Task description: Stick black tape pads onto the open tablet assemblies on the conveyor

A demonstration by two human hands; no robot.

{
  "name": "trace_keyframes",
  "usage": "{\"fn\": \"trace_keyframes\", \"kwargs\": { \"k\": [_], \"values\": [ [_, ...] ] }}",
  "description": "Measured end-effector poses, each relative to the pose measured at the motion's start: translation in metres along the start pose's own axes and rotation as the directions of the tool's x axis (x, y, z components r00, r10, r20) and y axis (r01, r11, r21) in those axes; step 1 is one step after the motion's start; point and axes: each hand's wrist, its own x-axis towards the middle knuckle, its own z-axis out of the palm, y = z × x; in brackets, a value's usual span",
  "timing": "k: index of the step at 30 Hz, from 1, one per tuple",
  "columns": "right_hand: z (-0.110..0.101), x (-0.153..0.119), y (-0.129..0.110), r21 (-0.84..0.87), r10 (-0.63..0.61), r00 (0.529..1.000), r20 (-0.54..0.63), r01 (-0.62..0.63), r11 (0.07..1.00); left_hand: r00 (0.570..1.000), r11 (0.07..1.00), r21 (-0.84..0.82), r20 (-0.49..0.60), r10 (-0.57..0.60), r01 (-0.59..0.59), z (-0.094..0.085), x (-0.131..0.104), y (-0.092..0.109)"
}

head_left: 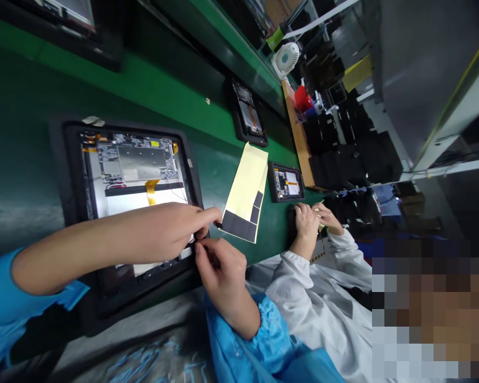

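An opened tablet (pixel 139 175) lies in a black foam tray (pixel 58 175) on the green bench, its circuit board, silver shield and orange flex cables showing. My left hand (pixel 171 229) reaches across the tablet's near right corner, fingertips pressed together at the edge. My right hand (pixel 219 271), in a blue sleeve, meets it from below, thumb and forefinger pinched at the same corner. Whatever sits between the fingertips is too small to make out. Just beyond the fingertips lies a yellow backing sheet (pixel 249 181) carrying black adhesive patches (pixel 239 226).
A co-worker in a white coat has both hands (pixel 311 218) on a dark tray to my right. More opened tablets (pixel 287 182) (pixel 248 113) lie further along the green bench (pixel 151 85). A small white fan (pixel 286 58) and black bins stand behind.
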Motion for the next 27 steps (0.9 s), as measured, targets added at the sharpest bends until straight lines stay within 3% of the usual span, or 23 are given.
{"fn": "trace_keyframes", "kwargs": {
  "k": [7,13,19,24,27],
  "values": [
    [-0.001,0.004,-0.002,0.016,0.016,1.0,0.01,-0.016,1.0,0.998,0.994,0.104,-0.067,-0.02,0.027,0.01,-0.003,-0.006],
    [-0.008,0.011,-0.006,-0.015,0.103,0.989,0.108,-0.102,0.995,0.997,0.993,0.117,-0.074,0.015,-0.006,0.003,-0.006,-0.008],
    [-0.011,0.013,-0.01,0.041,0.113,0.987,0.118,-0.119,0.992,0.997,0.986,0.162,-0.075,0.036,-0.024,0.0,-0.006,-0.009],
    [-0.011,0.01,-0.011,0.128,0.199,0.97,0.138,-0.217,0.968,0.986,0.98,0.196,-0.153,0.058,-0.028,0.0,-0.006,-0.009],
    [-0.008,0.008,-0.01,0.131,0.197,0.972,0.13,-0.214,0.968,0.977,0.967,0.253,-0.204,0.068,-0.015,0.004,-0.008,-0.011]
  ]
}}
